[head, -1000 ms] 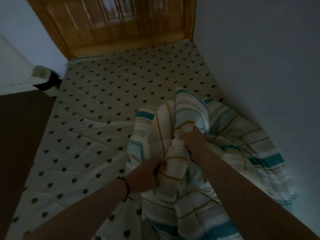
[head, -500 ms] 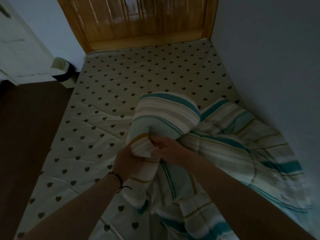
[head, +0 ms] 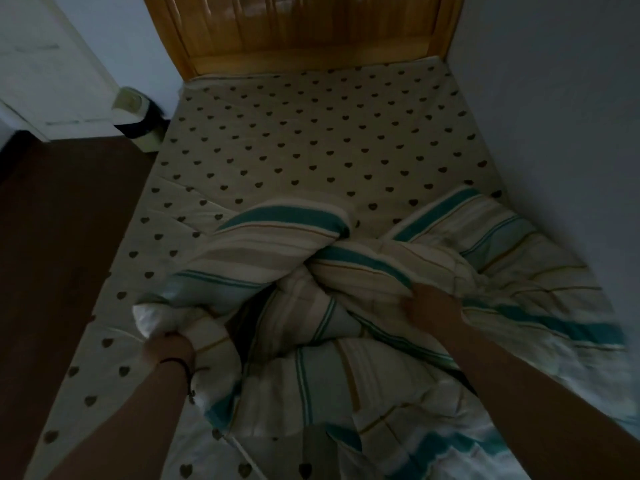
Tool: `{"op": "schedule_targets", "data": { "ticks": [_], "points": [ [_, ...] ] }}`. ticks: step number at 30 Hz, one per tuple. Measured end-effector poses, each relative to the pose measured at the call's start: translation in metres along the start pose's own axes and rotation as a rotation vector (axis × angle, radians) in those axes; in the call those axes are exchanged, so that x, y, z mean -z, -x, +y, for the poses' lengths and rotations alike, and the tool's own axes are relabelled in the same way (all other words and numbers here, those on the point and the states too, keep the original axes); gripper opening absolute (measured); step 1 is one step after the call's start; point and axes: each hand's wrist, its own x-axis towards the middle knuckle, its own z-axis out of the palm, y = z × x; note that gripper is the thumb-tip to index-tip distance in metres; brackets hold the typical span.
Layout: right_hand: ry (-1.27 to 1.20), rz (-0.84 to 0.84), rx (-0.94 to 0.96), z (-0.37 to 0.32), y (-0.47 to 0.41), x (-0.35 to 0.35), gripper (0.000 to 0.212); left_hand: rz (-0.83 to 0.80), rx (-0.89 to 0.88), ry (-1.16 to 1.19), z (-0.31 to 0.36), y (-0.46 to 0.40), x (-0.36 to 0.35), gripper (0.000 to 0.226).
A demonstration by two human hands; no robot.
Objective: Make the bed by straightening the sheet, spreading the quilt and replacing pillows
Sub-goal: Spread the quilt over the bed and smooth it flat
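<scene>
A striped quilt [head: 346,278], cream with teal and tan bands, lies bunched across the near half of the bed. Under it, the cream sheet with dark hearts [head: 311,140] lies flat up to the headboard. My left hand [head: 169,348], with a dark band at the wrist, grips the quilt's left edge near the bed's left side. My right hand [head: 427,306] grips a fold of the quilt right of centre. The two hands are wide apart. No pillow is in view.
A wooden headboard [head: 311,32] stands at the far end. A pale wall [head: 561,116] runs along the bed's right side. Dark floor [head: 62,237] lies to the left, with a small bin [head: 138,116] by a white cabinet [head: 45,71].
My hands, close together on the bunched quilt before, have pulled apart: the left toward the bed's left edge, the right toward the wall. The quilt has spread wider and lower.
</scene>
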Motion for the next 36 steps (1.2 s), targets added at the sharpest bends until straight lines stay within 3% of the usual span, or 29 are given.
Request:
{"op": "schedule_targets", "data": {
  "ticks": [6,8,11,14,16,18,22,25,28,31,34,36],
  "points": [
    [-0.214,-0.012,-0.006,-0.009,0.001,-0.011,0.028,-0.144,-0.038,-0.227,-0.027,0.025,-0.041,0.038],
    [-0.235,-0.009,-0.006,-0.013,0.001,-0.012,0.030,-0.164,-0.099,-0.248,-0.022,0.044,-0.049,0.054],
    [0.002,-0.051,0.070,-0.017,-0.003,-0.017,0.067,-0.174,-0.261,-0.256,-0.006,0.065,-0.061,0.094],
    [-0.078,0.039,0.034,-0.017,-0.009,-0.028,0.105,-0.126,-0.398,-0.333,0.013,0.076,-0.070,0.116],
    [-0.016,0.156,0.044,-0.014,-0.013,-0.032,0.113,-0.158,-0.449,-0.431,0.021,0.077,-0.075,0.125],
    [0.013,0.189,0.034,-0.012,-0.022,-0.038,0.120,-0.219,-0.421,-0.368,0.030,0.074,-0.082,0.136],
    [-0.193,0.016,-0.043,-0.006,-0.049,-0.055,0.141,-0.412,-0.308,-0.131,0.040,0.058,-0.125,0.143],
    [-0.188,-0.013,-0.055,-0.008,-0.065,-0.067,0.126,-0.527,-0.269,-0.035,0.041,0.057,-0.171,0.154],
    [-0.094,0.005,-0.026,-0.009,-0.073,-0.071,0.113,-0.533,-0.268,-0.037,0.049,0.056,-0.221,0.165],
    [-0.052,-0.055,-0.002,-0.006,-0.079,-0.078,0.087,-0.585,-0.223,-0.008,0.065,0.059,-0.250,0.160],
    [-0.076,-0.094,0.021,-0.001,-0.080,-0.085,0.031,-0.425,-0.344,-0.163,0.075,0.072,-0.258,0.124],
    [-0.149,-0.131,-0.007,0.002,-0.077,-0.086,0.025,-0.350,-0.443,-0.238,0.068,0.068,-0.264,0.083]
  ]
}}
